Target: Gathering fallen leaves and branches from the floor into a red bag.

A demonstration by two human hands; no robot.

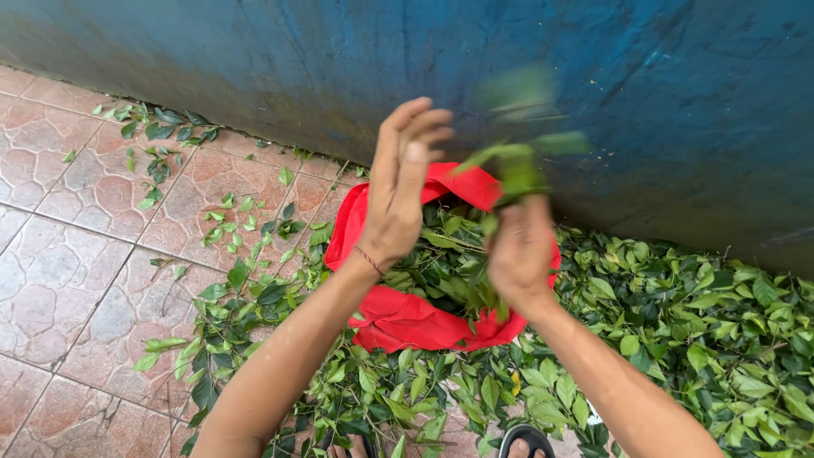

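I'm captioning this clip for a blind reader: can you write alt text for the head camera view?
Seen from above, the right hand grips a blurred leafy sprig while the left hand is raised open beside it, over a red bag filled with green leaves. More leafy cuttings cover the tiled floor along a blue wall.

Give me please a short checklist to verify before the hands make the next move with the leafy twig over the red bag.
1. Right hand grips the leafy twig: ok.
2. Left hand is free, fingers straight: ok.
3. Red bag is open below the hands, leaves inside: ok.
4. Twig is sharp enough to judge its leaves: not ok, blurred.
5. Leaf pile is within reach on the right: ok.
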